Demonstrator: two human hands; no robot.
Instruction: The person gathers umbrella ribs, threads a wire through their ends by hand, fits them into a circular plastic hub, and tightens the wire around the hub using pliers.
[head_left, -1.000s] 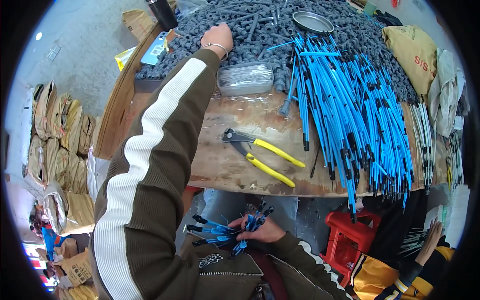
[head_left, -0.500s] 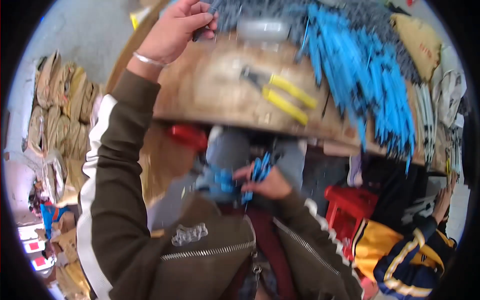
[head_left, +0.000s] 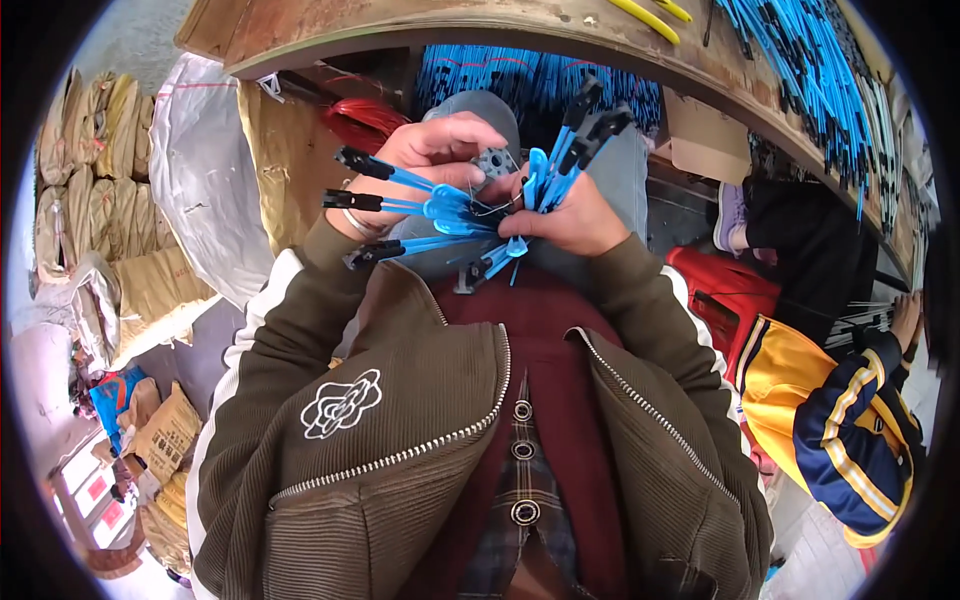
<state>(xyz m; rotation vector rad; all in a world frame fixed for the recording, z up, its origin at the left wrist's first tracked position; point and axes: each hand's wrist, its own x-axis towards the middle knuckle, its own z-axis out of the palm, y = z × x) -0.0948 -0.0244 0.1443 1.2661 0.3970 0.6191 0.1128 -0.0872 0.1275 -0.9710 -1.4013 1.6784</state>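
Observation:
Over my lap, my right hand [head_left: 568, 217] grips the middle of a fanned cluster of blue sticks with black clip-like ends [head_left: 455, 212]. The sticks spread out in several directions, some toward my left wrist and some up past my right fingers. A thin wire shows near the cluster's centre. My left hand [head_left: 435, 152] is closed in a pinch on a small dark grey piece with holes [head_left: 493, 163], held just above that centre. Whether the piece touches the sticks, I cannot tell.
The wooden table [head_left: 340, 25] curves across the top, bearing yellow-handled pliers [head_left: 645, 18] and a heap of blue sticks [head_left: 800, 75]. More blue sticks [head_left: 490, 75] lie beneath. A red stool [head_left: 715, 290] and a person in a yellow and navy jacket [head_left: 830, 430] are at right; brown sacks [head_left: 85, 170] at left.
My left hand has come back from the tabletop to my lap with the small grey piece. My right hand has lifted the blue cluster a little. The view has tipped downward.

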